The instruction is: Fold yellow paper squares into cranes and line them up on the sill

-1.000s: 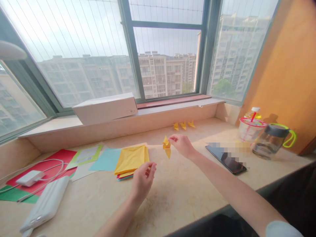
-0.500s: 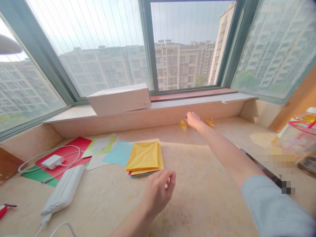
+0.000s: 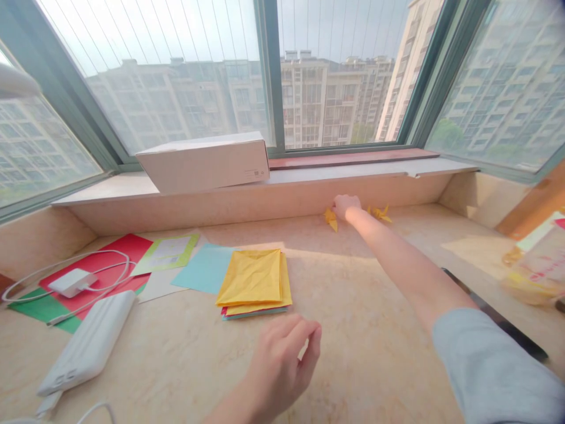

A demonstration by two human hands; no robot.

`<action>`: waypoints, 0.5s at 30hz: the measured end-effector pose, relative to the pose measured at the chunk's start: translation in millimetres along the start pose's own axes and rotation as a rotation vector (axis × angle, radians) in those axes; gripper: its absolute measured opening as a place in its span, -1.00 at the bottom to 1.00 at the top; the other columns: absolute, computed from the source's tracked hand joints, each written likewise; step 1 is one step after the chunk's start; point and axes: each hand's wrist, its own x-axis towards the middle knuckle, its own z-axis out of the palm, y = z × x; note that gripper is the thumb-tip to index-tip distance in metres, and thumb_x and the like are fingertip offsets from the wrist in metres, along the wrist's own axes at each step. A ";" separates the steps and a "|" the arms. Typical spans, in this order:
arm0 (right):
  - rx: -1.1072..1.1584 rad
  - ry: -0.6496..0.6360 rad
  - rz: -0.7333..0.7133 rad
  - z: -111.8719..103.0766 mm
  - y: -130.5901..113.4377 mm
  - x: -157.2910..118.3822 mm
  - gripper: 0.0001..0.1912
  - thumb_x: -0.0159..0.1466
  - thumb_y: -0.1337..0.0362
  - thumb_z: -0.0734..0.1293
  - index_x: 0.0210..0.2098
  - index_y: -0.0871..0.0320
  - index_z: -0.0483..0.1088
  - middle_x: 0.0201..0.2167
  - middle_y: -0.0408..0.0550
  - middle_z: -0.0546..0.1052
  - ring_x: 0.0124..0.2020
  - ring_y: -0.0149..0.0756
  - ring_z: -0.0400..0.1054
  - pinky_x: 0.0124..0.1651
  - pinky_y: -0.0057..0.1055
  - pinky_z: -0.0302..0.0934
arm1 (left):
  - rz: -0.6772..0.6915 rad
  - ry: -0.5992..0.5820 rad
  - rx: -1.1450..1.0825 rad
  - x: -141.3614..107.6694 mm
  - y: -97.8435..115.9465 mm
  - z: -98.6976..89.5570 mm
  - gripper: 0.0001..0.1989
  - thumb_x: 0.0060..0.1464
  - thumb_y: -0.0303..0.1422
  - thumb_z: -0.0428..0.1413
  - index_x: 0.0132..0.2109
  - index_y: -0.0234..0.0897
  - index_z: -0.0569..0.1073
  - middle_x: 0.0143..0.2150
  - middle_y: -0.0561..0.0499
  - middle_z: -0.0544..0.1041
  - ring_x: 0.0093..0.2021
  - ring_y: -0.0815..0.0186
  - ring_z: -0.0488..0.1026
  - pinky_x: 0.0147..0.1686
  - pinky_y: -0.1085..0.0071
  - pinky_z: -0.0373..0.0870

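Note:
My right hand (image 3: 346,206) reaches to the back of the stone counter, its fingers closed beside a yellow folded paper figure (image 3: 331,219); what the fingertips hold, if anything, is hidden. More yellow folded paper (image 3: 380,214) lies just right of the wrist. My left hand (image 3: 289,353) hovers over the front of the counter, thumb and index finger curled together, with nothing distinct visible between them. Beyond it lies a stack of yellow paper squares (image 3: 251,277), with red and blue edges showing underneath.
Blue (image 3: 205,268), red (image 3: 132,250) and green (image 3: 37,309) sheets lie left, with a white charger (image 3: 73,282) and power bank (image 3: 90,341). A white box (image 3: 207,165) sits on the sill. At right are a dark phone (image 3: 494,315) and a clear plastic container (image 3: 541,259).
The camera view has shifted slightly. My right hand stays at the back beside the yellow figure, and my left hand keeps its curled pose, slightly lower in view.

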 end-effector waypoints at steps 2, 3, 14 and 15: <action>-0.018 -0.005 -0.001 -1.3 -0.4 0.4 -0.68 0.33 0.20 0.26 -0.05 0.24 0.52 -0.05 0.32 0.56 0.04 -0.02 0.44 0.05 -0.19 0.16 | 0.009 -0.003 0.003 0.0 0.5 0.1 -0.82 0.22 -0.50 0.00 -0.32 -0.26 0.44 -0.53 0.05 0.42 -0.50 0.37 0.36 -0.46 0.46 0.23; -0.025 -0.007 -0.002 -2.5 -0.8 0.8 -0.68 0.33 0.21 0.26 -0.06 0.24 0.52 -0.06 0.31 0.57 0.02 -0.02 0.45 0.04 -0.19 0.16 | 0.013 -0.003 0.004 0.1 0.7 0.3 -0.82 0.22 -0.50 0.00 -0.32 -0.26 0.44 -0.53 0.05 0.42 -0.51 0.38 0.36 -0.46 0.46 0.23; 0.003 0.123 -0.124 -32.2 -0.9 -55.8 -0.68 0.37 0.23 0.16 -0.13 0.20 0.52 -0.15 0.21 0.61 -0.07 -0.07 0.45 -0.01 -0.22 0.09 | 0.029 -0.012 0.016 1.5 -5.5 2.4 -0.82 0.23 -0.48 -0.01 -0.32 -0.27 0.44 -0.51 0.05 0.44 -0.50 0.39 0.38 -0.46 0.47 0.24; 0.023 0.131 -0.164 -31.8 -3.7 -75.0 -0.69 0.37 0.25 0.16 -0.13 0.17 0.52 -0.15 0.17 0.61 -0.08 -0.10 0.45 -0.04 -0.25 0.08 | 0.026 -0.016 0.024 2.0 -7.5 2.8 -0.82 0.23 -0.48 -0.01 -0.32 -0.27 0.44 -0.51 0.05 0.44 -0.50 0.39 0.38 -0.46 0.47 0.24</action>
